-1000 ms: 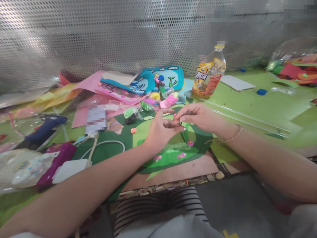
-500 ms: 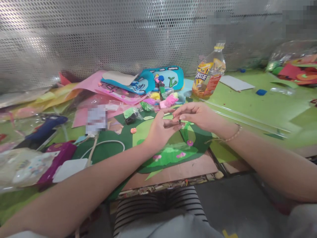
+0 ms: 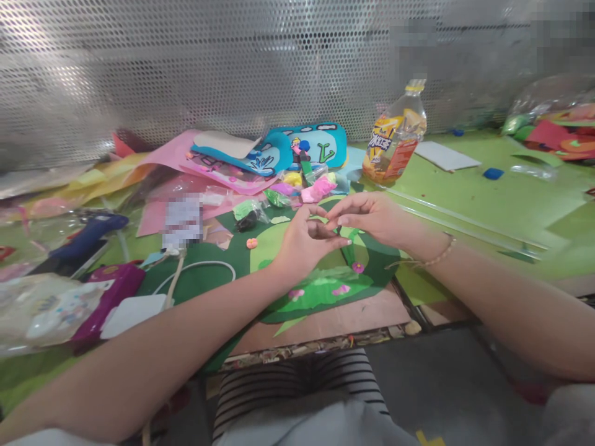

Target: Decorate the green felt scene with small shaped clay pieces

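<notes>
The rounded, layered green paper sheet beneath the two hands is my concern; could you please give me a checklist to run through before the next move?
1. Rounded, layered green paper sheet lies beneath the hands: ok.
2. Left hand and right hand brought close together above it: ok.
3. Clear view between their grips: not ok, mostly hidden.
4. Anything held there secure: cannot tell.
5. Round pink-purple flower uncovered by either hand: ok.
6. Clear plastic bottle with orange label apart from the right hand: ok.
</notes>
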A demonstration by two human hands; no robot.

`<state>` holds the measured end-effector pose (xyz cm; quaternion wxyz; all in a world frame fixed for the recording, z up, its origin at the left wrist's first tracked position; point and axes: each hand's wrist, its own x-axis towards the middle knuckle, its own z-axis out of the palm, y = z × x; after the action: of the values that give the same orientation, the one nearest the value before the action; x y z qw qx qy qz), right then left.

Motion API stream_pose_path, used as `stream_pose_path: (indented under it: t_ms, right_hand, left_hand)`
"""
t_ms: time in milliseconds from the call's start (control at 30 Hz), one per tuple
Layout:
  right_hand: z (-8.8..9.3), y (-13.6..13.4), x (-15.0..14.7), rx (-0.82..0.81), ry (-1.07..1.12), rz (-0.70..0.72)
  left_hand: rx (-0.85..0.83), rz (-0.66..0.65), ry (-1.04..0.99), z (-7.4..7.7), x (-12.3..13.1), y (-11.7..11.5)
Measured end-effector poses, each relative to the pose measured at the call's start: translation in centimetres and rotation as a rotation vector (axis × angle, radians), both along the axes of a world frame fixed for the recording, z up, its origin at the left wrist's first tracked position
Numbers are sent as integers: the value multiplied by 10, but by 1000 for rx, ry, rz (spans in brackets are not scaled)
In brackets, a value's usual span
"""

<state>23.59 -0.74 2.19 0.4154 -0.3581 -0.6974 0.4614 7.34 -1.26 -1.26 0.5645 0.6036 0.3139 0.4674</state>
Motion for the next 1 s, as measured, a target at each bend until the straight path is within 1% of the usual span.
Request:
stream_pose_path:
  t_ms: [167, 400, 500, 600, 767, 1000]
  right_hand:
    - [1, 0, 0, -29, -5, 12]
    - [-2, 1, 1, -41, 23, 35]
    - [-6, 4, 3, -42, 32, 46]
    - [-8, 5, 4, -34, 43, 45]
    - [-6, 4, 4, -42, 48, 34]
    - [-3, 3, 4, -38, 44, 1]
  left_hand:
    - [20, 32, 44, 2, 0, -2]
    - [-55, 36, 45, 4, -1, -4]
    - [-87, 24, 18, 7, -1, -4]
    - [-83, 6, 6, 8, -1, -5]
    - [-75, -32, -27, 6, 0, -4]
    - [-54, -51, -6, 5, 0, -3]
